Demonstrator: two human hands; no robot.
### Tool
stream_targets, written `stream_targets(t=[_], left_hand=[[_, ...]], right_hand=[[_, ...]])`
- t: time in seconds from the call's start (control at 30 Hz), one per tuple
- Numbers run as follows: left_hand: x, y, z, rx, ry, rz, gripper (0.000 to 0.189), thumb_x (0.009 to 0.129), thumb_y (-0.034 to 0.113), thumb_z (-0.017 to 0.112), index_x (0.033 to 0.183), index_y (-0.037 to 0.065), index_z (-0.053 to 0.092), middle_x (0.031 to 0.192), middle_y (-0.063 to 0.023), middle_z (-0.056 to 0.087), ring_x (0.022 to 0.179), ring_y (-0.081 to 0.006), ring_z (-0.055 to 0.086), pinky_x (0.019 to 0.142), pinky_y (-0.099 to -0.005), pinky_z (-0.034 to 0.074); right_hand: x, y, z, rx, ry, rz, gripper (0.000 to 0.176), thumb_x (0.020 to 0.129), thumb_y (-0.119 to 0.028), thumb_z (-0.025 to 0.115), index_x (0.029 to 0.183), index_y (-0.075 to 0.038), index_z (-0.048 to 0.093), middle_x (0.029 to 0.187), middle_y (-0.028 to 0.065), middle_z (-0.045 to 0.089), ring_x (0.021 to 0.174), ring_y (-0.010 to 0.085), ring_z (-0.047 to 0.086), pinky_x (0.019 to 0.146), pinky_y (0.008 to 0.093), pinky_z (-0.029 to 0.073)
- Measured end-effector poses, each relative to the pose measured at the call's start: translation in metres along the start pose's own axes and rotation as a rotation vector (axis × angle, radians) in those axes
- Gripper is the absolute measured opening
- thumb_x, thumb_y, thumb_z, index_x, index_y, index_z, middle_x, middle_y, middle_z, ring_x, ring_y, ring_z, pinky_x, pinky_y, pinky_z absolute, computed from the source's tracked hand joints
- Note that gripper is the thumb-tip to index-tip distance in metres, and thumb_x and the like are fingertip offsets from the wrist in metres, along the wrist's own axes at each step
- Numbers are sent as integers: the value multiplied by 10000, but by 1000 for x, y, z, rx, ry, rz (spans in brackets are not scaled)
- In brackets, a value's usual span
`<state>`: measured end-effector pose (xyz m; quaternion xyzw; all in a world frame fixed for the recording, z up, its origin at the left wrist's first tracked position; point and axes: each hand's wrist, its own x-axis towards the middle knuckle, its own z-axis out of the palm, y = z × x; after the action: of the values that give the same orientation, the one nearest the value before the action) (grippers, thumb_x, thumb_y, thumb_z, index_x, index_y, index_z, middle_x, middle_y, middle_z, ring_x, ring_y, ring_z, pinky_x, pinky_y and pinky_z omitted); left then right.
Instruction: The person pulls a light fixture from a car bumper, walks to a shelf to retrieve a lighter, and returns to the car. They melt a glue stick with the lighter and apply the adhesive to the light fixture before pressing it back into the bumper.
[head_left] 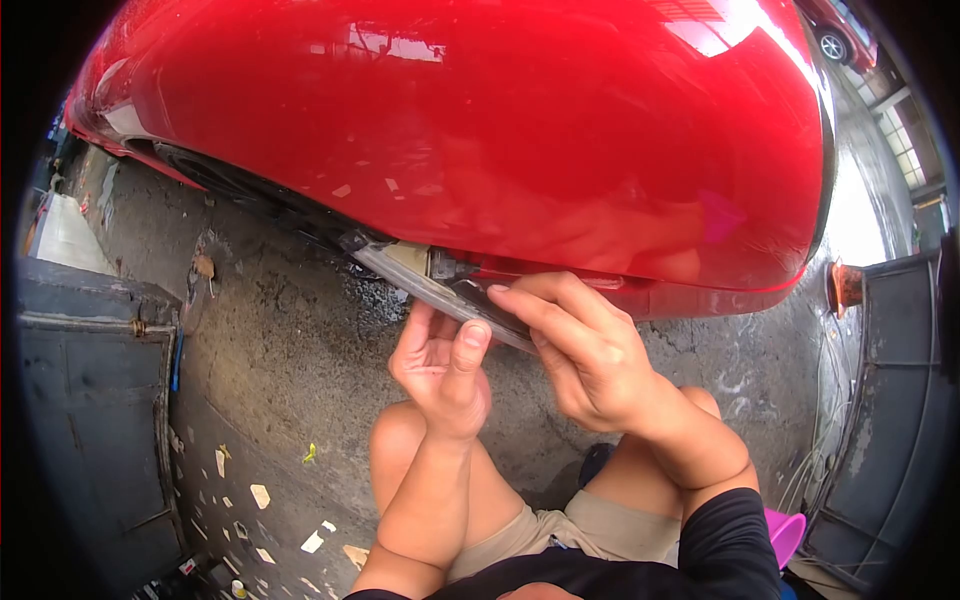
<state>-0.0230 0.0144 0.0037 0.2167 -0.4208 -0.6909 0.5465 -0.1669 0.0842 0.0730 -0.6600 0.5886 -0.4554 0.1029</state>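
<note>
One person squats at the lower edge of one large red car [480, 130]; two hands and one grey strip [430, 287] occupy the centre. The strip, single and slightly curved, slants at the underside of the bodywork, with one pale part [412, 257] behind it. The left hand [443, 375] pinches the strip near its middle, one thumb in front and the fingers passing behind. The right hand [590, 355] bends its fingers over the strip's nearer end; whether they press together cannot be told. Below are two bare knees and one pair of beige shorts [625, 525]. Two dark panels stand at the sides, one left [85, 400], one right [890, 430]. Also visible: one pink container [787, 535], one green leaf [310, 454], several pale scraps [261, 496] on the ground [270, 370], and a second red car [852, 50] at upper right.
</note>
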Motion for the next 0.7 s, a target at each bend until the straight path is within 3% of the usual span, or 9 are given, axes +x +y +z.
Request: stream_targets(t=[0.27, 0.37, 0.47, 0.7], left_hand=[[0, -1, -2, 3, 25, -6, 517, 945, 154, 739, 1360, -92, 549, 1235, -154, 667, 1110, -221, 660, 968, -369, 581], [0, 0, -1, -62, 29, -15, 528, 923, 72, 764, 1374, -100, 551, 1235, -157, 672, 1110, -197, 653, 957, -331, 545], [1, 1, -1, -71, 13, -29, 519, 924, 70, 761, 1369, -100, 555, 1244, -163, 670, 1128, -206, 652, 982, -345, 542], [0, 2, -2, -70, 12, -23, 509, 927, 70, 756, 1361, -102, 555, 1241, -169, 671, 1128, -211, 653, 992, -355, 538]], right_hand=[[-2, 3, -6, -125, 22, -53, 520, 743, 42, 665, 1260, -10, 664, 1132, 130, 672, 915, 292, 688, 709, 388, 579], [0, 1, -2, -66, 21, -36, 537, 749, 33, 666, 1283, -29, 664, 1155, 119, 669, 902, 284, 688, 679, 380, 581], [6, -6, -4, -51, -4, -11, 568, 740, 116, 641, 1287, -30, 689, 1112, 180, 669, 867, 322, 709, 696, 398, 592], [2, -3, -3, -164, -30, -24, 578, 736, 46, 678, 1296, -96, 699, 1136, 126, 678, 854, 291, 700, 664, 375, 589]])
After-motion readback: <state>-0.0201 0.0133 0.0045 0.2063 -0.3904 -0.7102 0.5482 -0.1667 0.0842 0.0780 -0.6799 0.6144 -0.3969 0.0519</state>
